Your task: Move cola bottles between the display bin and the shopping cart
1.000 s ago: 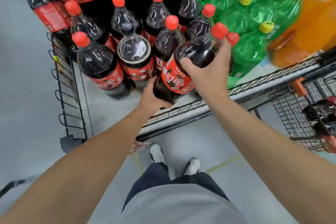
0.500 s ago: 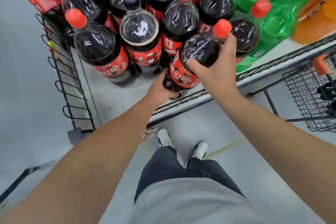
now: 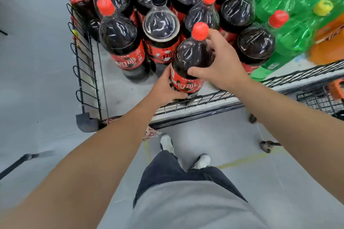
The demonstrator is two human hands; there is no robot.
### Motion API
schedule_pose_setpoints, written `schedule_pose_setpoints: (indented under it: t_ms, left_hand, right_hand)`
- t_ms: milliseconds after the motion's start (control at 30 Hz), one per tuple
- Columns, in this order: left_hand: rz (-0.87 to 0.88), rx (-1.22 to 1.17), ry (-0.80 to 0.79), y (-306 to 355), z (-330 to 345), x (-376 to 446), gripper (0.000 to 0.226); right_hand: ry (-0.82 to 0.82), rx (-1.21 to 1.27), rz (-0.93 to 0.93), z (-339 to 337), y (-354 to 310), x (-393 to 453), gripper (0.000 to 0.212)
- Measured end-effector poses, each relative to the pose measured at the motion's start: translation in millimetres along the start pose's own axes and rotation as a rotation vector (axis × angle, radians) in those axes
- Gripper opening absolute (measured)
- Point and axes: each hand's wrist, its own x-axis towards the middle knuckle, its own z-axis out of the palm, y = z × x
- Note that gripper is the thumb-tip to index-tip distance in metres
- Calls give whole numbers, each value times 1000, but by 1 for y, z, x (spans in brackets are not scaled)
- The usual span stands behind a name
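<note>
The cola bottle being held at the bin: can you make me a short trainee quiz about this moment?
1. True or false: both hands are on the held cola bottle.
2. Which cap is black? A) the held bottle's B) the bottle just left of it C) a green bottle's
3. Fill in: the left hand holds the bottle near its ____.

Key: 1 true, with the right hand on its shoulder; 2 B; 3 base.
</note>
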Motion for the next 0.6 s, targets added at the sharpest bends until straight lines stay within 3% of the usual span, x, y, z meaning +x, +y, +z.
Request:
schedule_pose_setpoints:
  t_ms: [133,300,600]
  left_hand:
    - [2,30,86,4,9,-3,105]
    - [-12,95,22,13,18,13,106]
    - [-59,17,115,28,54,14,104]
  right_hand:
    - [-80,-47,-47,-7,-4,4,85]
    - [-55,-132,-32,-23,3,-2,81]
    - [-43,-160,42,-45,17,-9,82]
